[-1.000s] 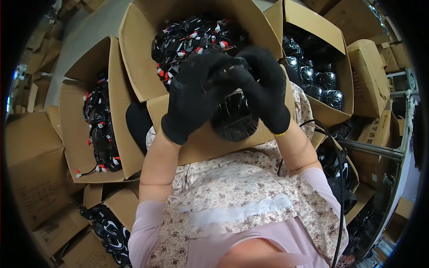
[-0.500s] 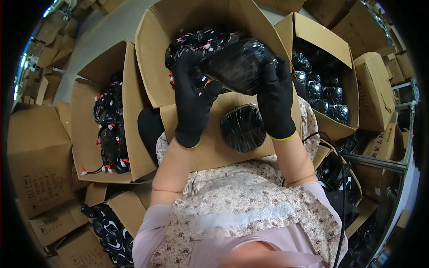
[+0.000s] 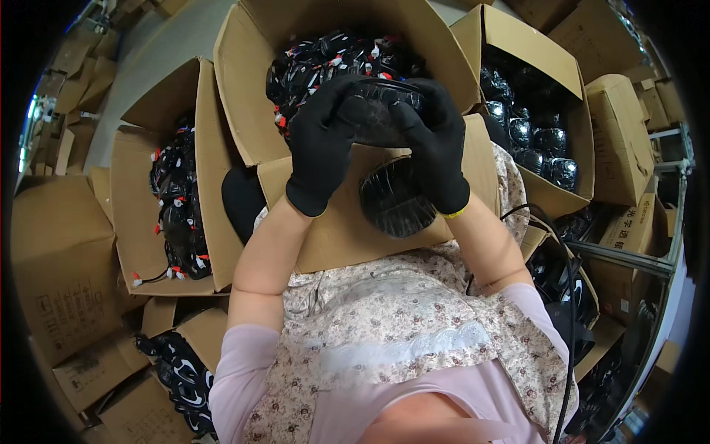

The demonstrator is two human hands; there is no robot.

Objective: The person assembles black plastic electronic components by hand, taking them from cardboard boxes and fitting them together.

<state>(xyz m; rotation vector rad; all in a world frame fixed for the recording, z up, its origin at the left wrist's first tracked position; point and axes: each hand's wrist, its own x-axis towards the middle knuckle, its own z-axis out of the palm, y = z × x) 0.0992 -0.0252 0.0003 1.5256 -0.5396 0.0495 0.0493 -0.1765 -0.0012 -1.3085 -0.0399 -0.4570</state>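
Between my two black-gloved hands is a black rounded shell (image 3: 376, 118) that looks wrapped in clear film. My left hand (image 3: 319, 148) grips its left end. My right hand (image 3: 436, 144) holds the right end, with the thumb across its near face. Below it, a second black film-wrapped shell (image 3: 396, 203) lies on a cardboard flap (image 3: 325, 240) over my lap, partly covered by my right wrist. Just beyond my hands, an open carton (image 3: 248, 111) holds many black parts (image 3: 333, 63) with red and white connectors.
On the left stands a carton (image 3: 133, 237) of black wired parts. At the right, another carton (image 3: 532, 41) holds film-wrapped black pieces (image 3: 551, 140). A black cable (image 3: 571, 318) hangs by my right arm, near a metal rack (image 3: 621, 259). More black parts (image 3: 181, 377) lie lower left.
Both hands have come slightly nearer to each other around the shell, and it has turned to show a narrower side with a rim. My left hand now grips its left end.
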